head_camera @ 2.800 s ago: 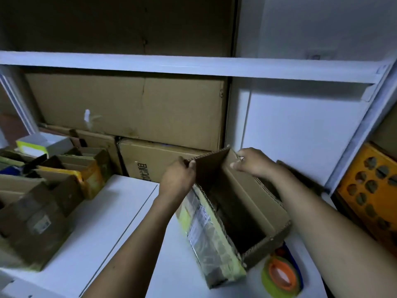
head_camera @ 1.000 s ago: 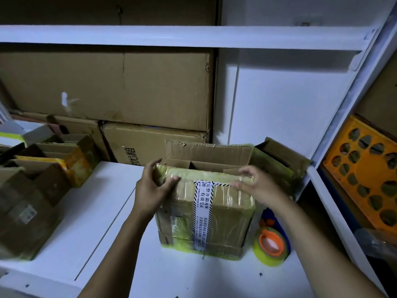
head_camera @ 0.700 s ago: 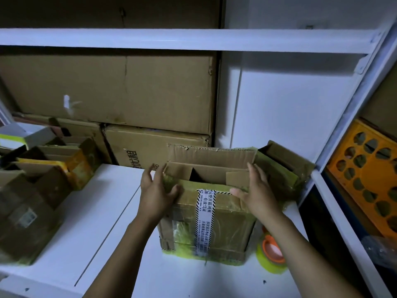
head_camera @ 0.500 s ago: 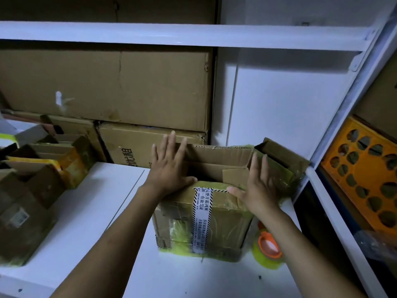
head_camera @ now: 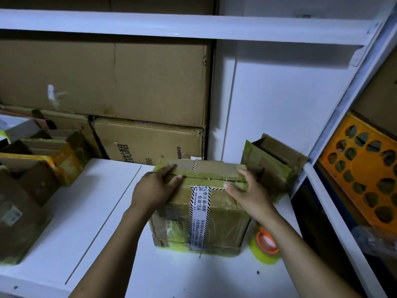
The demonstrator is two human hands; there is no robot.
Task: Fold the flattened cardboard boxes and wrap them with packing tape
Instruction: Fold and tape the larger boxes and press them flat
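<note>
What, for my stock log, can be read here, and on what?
"完整开箱视频" and, less surely, "唯一有效凭证": striped tape on the box; its smaller print is too small to read.
"66", as it appears: back carton; its turned large characters are not surely readable.
Label on the left carton: blurred.

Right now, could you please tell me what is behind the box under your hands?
A printed carton stands behind the box, and an open taped box behind its right corner. The box hides their lower parts.

Tape roll [head_camera: 266, 247] half hidden behind right forearm [head_camera: 287, 239]; orange crate [head_camera: 365, 168] cut by edge.
</note>
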